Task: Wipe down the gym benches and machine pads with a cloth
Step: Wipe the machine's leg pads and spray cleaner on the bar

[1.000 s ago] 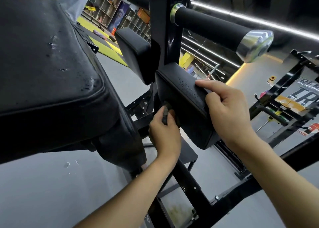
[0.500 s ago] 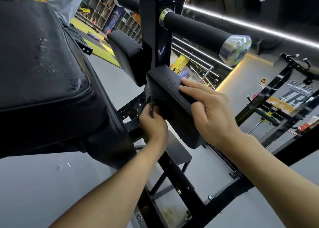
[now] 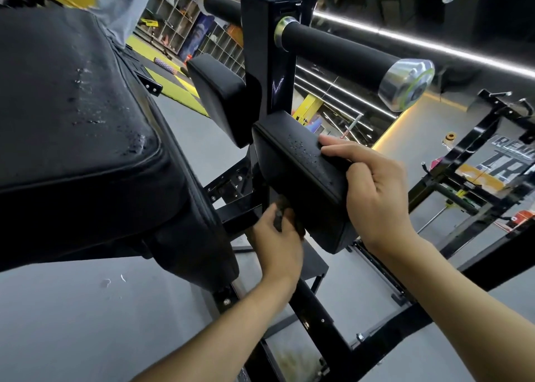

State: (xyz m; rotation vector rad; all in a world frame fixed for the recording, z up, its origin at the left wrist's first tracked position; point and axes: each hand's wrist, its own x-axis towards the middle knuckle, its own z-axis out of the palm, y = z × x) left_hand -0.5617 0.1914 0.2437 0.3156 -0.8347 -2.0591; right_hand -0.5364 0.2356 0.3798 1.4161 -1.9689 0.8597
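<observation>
**Cloth against the underside of a small machine pad**

A dark cloth (image 3: 279, 212) sits bunched in the left hand (image 3: 276, 242), fingers curled tightly round it. It is pressed to the lower near-left side of the small pad (image 3: 295, 176), at the centre of the view. The right hand (image 3: 376, 190) grips the pad's right end, with its fingers hooked over the top face. Droplets speckle that face just left of the fingertips.

The pad is fixed to a black upright post (image 3: 269, 48), and a second small pad (image 3: 217, 92) is mounted on the post's far-left side. A foam roller (image 3: 333, 48) with a shiny metal cap (image 3: 405, 83) sticks out to the right higher up the post. A large bench cushion (image 3: 72, 121), also spotted with droplets, fills the left. Below lies a grey floor (image 3: 58, 323), with yellow mats (image 3: 173, 83) and shelves (image 3: 179, 25) far behind.
</observation>
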